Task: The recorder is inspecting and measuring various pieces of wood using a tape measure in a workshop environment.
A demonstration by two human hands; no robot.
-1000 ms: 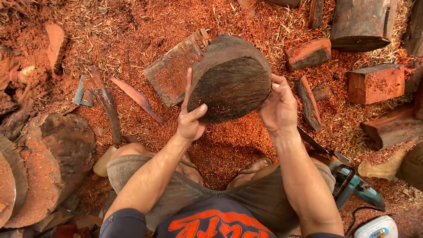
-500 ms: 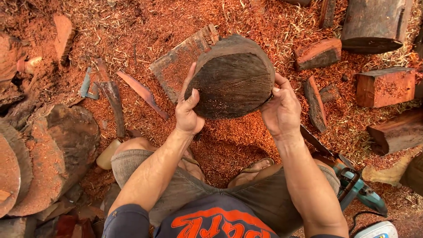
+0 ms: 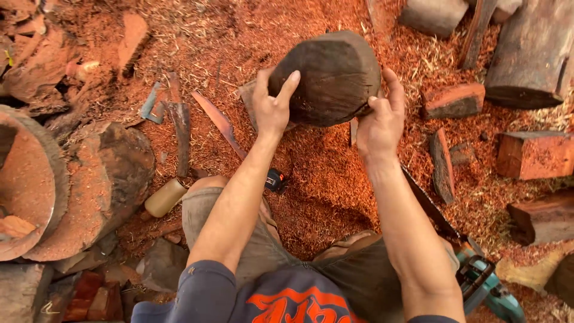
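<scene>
Head view: left hand (image 3: pixel 272 110) and right hand (image 3: pixel 378 122) grip dark wood block (image 3: pixel 332 75).

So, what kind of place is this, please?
Probably an outdoor woodcarving yard: red sawdust covers the ground, cut blocks and logs lie around, a chainsaw rests nearby, and both hands hold a rounded wood chunk.

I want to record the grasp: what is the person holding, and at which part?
Both hands hold a dark rounded wood block above the sawdust. The left hand grips its left edge, the right hand its lower right edge.
</scene>
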